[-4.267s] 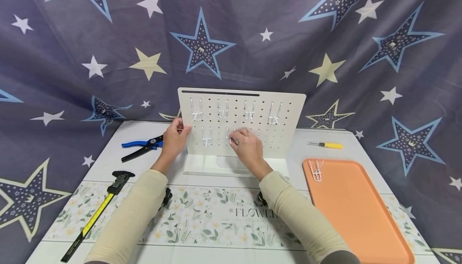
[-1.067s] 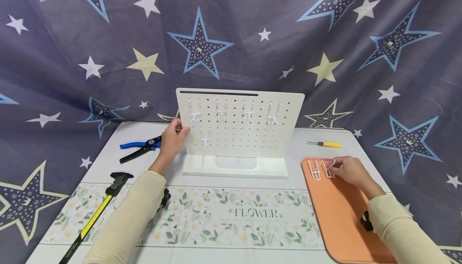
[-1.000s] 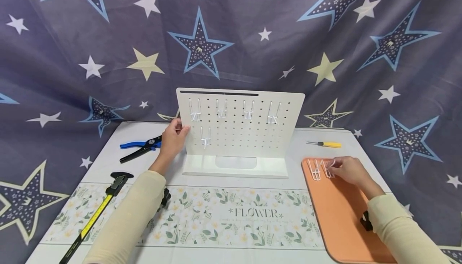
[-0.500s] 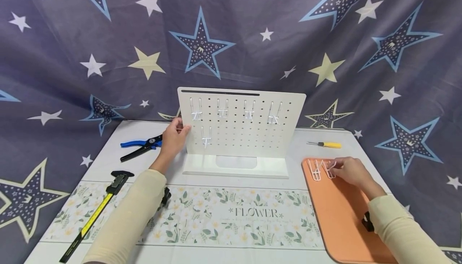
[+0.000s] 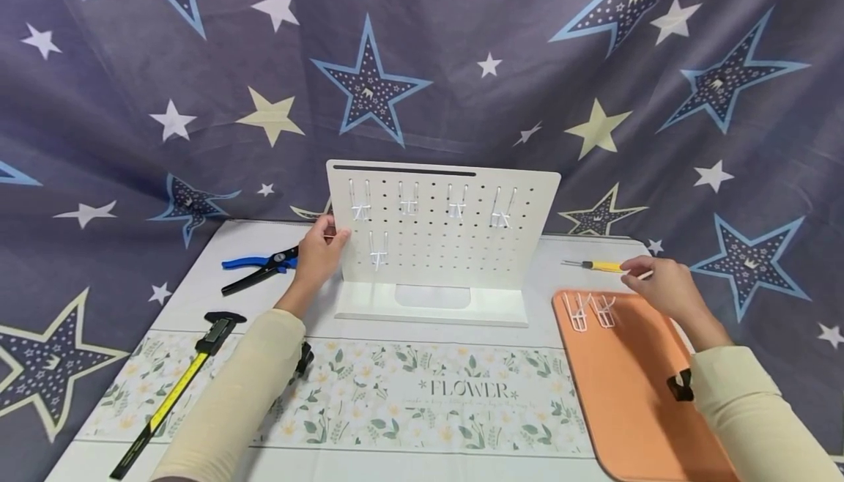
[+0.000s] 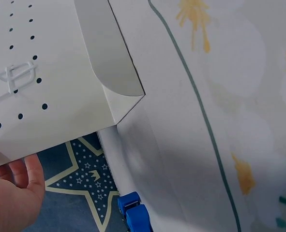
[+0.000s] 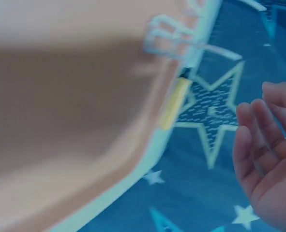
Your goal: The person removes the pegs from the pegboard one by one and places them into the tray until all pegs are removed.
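Note:
A white pegboard [image 5: 455, 251] stands on its base in mid-table. My left hand [image 5: 318, 256] grips its left edge, thumb on the front, fingers partly hidden behind; the left wrist view shows that hand [image 6: 21, 193] at the panel's rim. Several white wire hooks hang in the top row, and one wire hook [image 5: 378, 249] hangs below at left. Two more, a wire hook [image 5: 578, 313] and its neighbouring hook [image 5: 603, 311], lie on the orange tray [image 5: 633, 379]. Over the tray's far right corner my right hand [image 5: 669, 293] holds nothing, fingers loosely bent.
A yellow-handled screwdriver [image 5: 603, 266] lies behind the tray, by the right fingertips. On the left are blue-and-black pliers [image 5: 264, 269] and a digital caliper [image 5: 191, 372] with a yellow scale. A star-patterned curtain [image 5: 448, 86] hangs behind the table.
The lower-row hook that my right hand held at the board now lies on the tray. My right hand has released it and moved right and back. My left hand has stayed on the board.

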The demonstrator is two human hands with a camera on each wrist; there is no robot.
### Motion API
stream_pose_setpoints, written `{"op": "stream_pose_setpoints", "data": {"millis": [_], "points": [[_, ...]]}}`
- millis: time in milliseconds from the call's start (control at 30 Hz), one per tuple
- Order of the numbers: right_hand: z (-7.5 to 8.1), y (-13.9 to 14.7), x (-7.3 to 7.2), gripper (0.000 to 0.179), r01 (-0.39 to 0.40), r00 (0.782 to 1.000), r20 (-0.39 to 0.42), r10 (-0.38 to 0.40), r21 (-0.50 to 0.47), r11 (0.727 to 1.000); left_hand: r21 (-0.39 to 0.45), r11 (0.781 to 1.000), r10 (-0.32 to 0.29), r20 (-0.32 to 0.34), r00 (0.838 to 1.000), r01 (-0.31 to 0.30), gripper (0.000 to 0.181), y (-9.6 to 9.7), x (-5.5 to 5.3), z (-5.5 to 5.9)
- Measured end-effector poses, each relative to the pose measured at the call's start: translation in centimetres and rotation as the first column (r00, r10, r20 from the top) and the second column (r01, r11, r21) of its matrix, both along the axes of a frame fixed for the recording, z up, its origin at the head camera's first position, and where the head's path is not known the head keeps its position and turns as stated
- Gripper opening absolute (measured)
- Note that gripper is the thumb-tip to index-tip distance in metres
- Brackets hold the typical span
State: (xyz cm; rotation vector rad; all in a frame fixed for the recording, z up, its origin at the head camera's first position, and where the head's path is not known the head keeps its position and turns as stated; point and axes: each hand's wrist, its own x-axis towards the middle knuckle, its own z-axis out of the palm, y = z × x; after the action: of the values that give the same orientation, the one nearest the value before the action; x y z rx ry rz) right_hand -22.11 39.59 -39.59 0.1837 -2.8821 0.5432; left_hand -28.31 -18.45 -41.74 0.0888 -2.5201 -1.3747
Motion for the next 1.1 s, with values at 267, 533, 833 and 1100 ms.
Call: {"op": "stream_pose_setpoints", "data": {"millis": [267,533,833,1100], "points": [[2.0,-4.2,0.1,0.013,-0.066,0.993,-0.1,0.065,-0.001,0.998,0.0,1.0,0.009,0.011,1.0,-0.009,0.028,0.0,-0.1,-0.1],[2.7,-9.1,0.0,0.015,-0.146,0.987,-0.069,0.144,-0.029,0.989,-0.01,1.0,0.008,0.006,1.0,-0.008,0.029,0.0,-0.1,-0.1],[2.0,-14.4,-1.3,0.018,-0.234,0.972,0.007,0.235,-0.082,0.969,-0.019,1.0,0.014,-0.004,1.0,-0.014,0.029,0.0,-0.1,-0.3],[0.7,-19.6,-1.9,0.016,-0.346,0.938,0.002,0.347,-0.078,0.935,-0.01,1.0,0.007,0.005,1.0,-0.007,0.029,0.0,-0.2,-0.3]]}}
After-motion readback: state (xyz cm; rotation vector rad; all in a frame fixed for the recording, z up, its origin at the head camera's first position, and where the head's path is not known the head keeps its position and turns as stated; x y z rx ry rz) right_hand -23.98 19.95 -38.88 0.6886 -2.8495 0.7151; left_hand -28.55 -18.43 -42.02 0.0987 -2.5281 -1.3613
